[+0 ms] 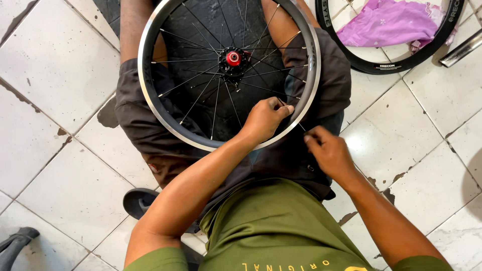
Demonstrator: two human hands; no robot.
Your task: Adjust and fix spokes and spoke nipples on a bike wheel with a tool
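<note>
From the head camera, a spoked wheel (pixel 150 95) with a silver rim lies flat across the seated person's lap, over dark shorts (pixel 135 125), its red-capped hub (pixel 233 58) near the middle of the frame top. The left hand (pixel 264 119) reaches over the near rim from inside, fingers curled and pinched together at the rim's lower right edge; what they pinch is too small to tell. The right hand (pixel 326 150) sits just beside the rim on the outside, fingers drawn together around something thin, possibly a spoke end, though it cannot be made out. The two hands are near each other, with the rim between them. On the white tiled floor (pixel 60 165) at upper right lies a black tyre (pixel 396 65) with a purple cloth (pixel 386 22) in it, well apart from the wheel. A dark sandal (pixel 138 200) rests beside the left forearm
</note>
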